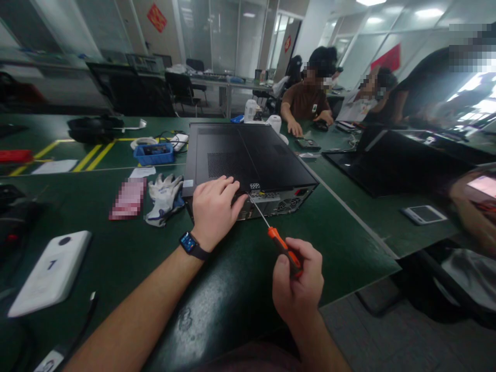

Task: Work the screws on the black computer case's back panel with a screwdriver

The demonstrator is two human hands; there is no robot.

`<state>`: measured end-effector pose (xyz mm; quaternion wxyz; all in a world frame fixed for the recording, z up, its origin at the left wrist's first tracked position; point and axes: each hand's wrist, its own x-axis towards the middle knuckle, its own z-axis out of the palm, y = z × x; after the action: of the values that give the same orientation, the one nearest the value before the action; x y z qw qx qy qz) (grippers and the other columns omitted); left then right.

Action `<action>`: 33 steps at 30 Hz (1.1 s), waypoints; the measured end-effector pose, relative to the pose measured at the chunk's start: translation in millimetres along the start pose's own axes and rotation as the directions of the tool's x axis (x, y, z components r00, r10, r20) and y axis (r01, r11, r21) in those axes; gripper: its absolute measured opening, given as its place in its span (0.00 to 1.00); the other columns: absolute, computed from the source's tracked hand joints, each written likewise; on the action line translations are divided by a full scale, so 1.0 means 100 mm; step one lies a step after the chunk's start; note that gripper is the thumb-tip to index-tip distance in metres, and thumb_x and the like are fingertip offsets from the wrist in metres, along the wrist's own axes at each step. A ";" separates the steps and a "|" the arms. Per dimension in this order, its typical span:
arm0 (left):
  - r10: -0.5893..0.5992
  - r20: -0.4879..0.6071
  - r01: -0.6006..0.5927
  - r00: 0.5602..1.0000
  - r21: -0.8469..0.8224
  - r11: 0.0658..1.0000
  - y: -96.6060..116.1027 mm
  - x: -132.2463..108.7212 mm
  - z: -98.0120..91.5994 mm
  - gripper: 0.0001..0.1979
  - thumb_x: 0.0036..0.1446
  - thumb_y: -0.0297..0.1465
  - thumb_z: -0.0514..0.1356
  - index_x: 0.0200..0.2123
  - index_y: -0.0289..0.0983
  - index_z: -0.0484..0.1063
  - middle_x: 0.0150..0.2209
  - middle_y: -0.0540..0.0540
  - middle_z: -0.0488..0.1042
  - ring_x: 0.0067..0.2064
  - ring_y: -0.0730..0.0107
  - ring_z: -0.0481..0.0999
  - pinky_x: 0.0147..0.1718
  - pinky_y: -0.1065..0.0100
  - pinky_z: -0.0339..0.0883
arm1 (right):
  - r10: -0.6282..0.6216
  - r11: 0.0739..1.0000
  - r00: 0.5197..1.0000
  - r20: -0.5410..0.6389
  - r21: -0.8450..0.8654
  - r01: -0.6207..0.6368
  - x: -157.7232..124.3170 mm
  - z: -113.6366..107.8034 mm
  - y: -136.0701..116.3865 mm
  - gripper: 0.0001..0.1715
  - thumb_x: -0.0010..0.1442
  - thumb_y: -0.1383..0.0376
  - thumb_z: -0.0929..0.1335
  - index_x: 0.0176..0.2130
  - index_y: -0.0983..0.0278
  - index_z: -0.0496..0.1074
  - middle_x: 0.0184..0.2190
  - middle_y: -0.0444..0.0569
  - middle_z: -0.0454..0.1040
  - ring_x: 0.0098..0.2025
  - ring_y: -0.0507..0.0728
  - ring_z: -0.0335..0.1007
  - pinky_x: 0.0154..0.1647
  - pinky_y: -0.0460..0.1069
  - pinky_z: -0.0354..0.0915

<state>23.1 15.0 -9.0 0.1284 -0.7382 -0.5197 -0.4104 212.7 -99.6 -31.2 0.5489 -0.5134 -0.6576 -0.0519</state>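
Note:
A black desktop computer case (267,155) lies on its side on the green table, its rear panel with fan grille and ports facing me. My left hand (217,206) rests on the case's near top edge, fingers stretched out over the panel and thumb by the rear edge. In my right hand (298,284) is an orange and black screwdriver (284,248), gripped by its handle. The screwdriver's thin shaft slants up and left, its tip at the rear edge of the case near my left thumb. Whether a screw sits under the tip is too small to tell.
Left of the case lie work gloves (165,199), a pink pixelated item (128,199) and a blue bin (154,155). A white device marked 1 (54,271) lies nearer left. Black panels (406,160) and a phone (424,215) lie right. A co-worker (308,98) sits opposite.

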 end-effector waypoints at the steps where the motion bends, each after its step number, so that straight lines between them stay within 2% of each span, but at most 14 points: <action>1: 0.002 -0.006 -0.002 1.000 -0.001 1.000 0.00 0.00 0.00 0.12 0.68 0.37 0.64 0.51 0.39 0.80 0.55 0.39 0.83 0.60 0.47 0.80 0.57 0.47 0.68 | -0.001 1.000 1.000 -0.006 -0.005 0.001 -0.01 0.00 0.01 0.14 0.67 0.66 0.67 0.53 0.61 0.72 0.39 0.50 0.80 0.37 0.57 0.82 0.35 0.51 0.77; 6: 0.000 -0.014 0.000 1.000 -0.007 1.000 0.00 0.00 0.00 0.12 0.68 0.37 0.64 0.51 0.39 0.80 0.55 0.38 0.83 0.59 0.46 0.80 0.57 0.46 0.68 | 0.118 0.991 0.992 0.046 0.058 -0.121 -0.03 0.00 0.01 0.14 0.71 0.65 0.65 0.55 0.62 0.71 0.33 0.45 0.79 0.27 0.53 0.78 0.28 0.47 0.74; 11: 0.007 -0.013 -0.007 1.000 -0.001 1.000 0.00 0.00 0.00 0.12 0.68 0.37 0.64 0.51 0.40 0.80 0.55 0.39 0.83 0.59 0.47 0.80 0.57 0.46 0.68 | 0.071 0.997 0.997 -0.003 0.033 -0.071 -0.01 0.00 -0.01 0.15 0.67 0.65 0.68 0.54 0.62 0.70 0.38 0.49 0.80 0.31 0.54 0.80 0.28 0.47 0.73; 15: 0.006 -0.015 -0.006 1.000 -0.006 1.000 0.00 0.00 0.00 0.12 0.68 0.37 0.64 0.51 0.40 0.80 0.55 0.39 0.83 0.59 0.47 0.80 0.57 0.46 0.68 | 0.125 0.988 0.991 0.040 0.085 -0.128 -0.01 0.00 -0.01 0.13 0.71 0.67 0.65 0.54 0.61 0.70 0.28 0.41 0.76 0.23 0.51 0.75 0.24 0.45 0.69; 17: 0.011 -0.021 -0.011 1.000 -0.004 1.000 0.00 0.00 0.00 0.12 0.68 0.37 0.64 0.51 0.39 0.80 0.55 0.39 0.83 0.59 0.47 0.80 0.57 0.46 0.68 | 0.133 0.986 0.990 0.047 0.099 -0.137 0.00 0.00 -0.02 0.15 0.70 0.66 0.65 0.55 0.61 0.69 0.31 0.42 0.77 0.25 0.52 0.76 0.26 0.46 0.71; 21: 0.011 -0.017 -0.011 1.000 0.004 1.000 0.00 0.00 0.00 0.12 0.69 0.37 0.63 0.51 0.39 0.80 0.55 0.40 0.83 0.59 0.48 0.80 0.57 0.47 0.68 | 0.070 0.997 0.997 0.007 0.036 -0.071 0.00 -0.01 -0.03 0.17 0.65 0.65 0.69 0.54 0.61 0.70 0.41 0.50 0.79 0.33 0.55 0.80 0.31 0.48 0.75; 25: -0.002 -0.004 0.002 1.000 -0.002 1.000 0.00 0.00 0.00 0.13 0.68 0.38 0.64 0.51 0.39 0.80 0.55 0.39 0.83 0.60 0.47 0.80 0.57 0.46 0.68 | 0.116 0.992 0.992 0.041 0.034 -0.117 0.00 -0.01 -0.02 0.12 0.69 0.65 0.67 0.52 0.61 0.71 0.32 0.43 0.78 0.26 0.52 0.76 0.26 0.47 0.71; 27: -0.006 -0.001 0.006 1.000 -0.002 1.000 0.00 0.00 0.00 0.13 0.68 0.38 0.64 0.51 0.40 0.80 0.55 0.39 0.83 0.60 0.47 0.80 0.57 0.46 0.68 | 0.138 0.987 0.988 0.072 0.073 -0.144 0.00 -0.02 -0.04 0.13 0.70 0.64 0.66 0.54 0.61 0.70 0.30 0.42 0.77 0.24 0.52 0.75 0.25 0.46 0.71; 31: 0.001 -0.008 -0.001 1.000 0.009 1.000 0.00 0.00 0.00 0.12 0.68 0.38 0.64 0.51 0.41 0.80 0.55 0.40 0.83 0.59 0.47 0.80 0.57 0.46 0.68 | 0.068 0.997 0.997 0.045 0.045 -0.070 0.01 -0.03 -0.06 0.17 0.66 0.65 0.68 0.54 0.61 0.69 0.38 0.48 0.79 0.30 0.54 0.78 0.30 0.49 0.74; 33: 0.006 -0.012 -0.006 1.000 0.007 1.000 0.00 0.00 0.00 0.12 0.68 0.38 0.64 0.51 0.41 0.80 0.54 0.40 0.83 0.59 0.47 0.80 0.57 0.46 0.68 | 0.061 0.998 0.998 0.026 0.006 -0.062 0.00 -0.02 -0.04 0.15 0.66 0.65 0.69 0.53 0.61 0.70 0.40 0.50 0.79 0.31 0.54 0.79 0.31 0.50 0.75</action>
<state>23.0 14.7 -9.2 0.1354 -0.7367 -0.5183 -0.4127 211.0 -103.1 -28.0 0.5433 -0.5323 -0.6487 -0.0262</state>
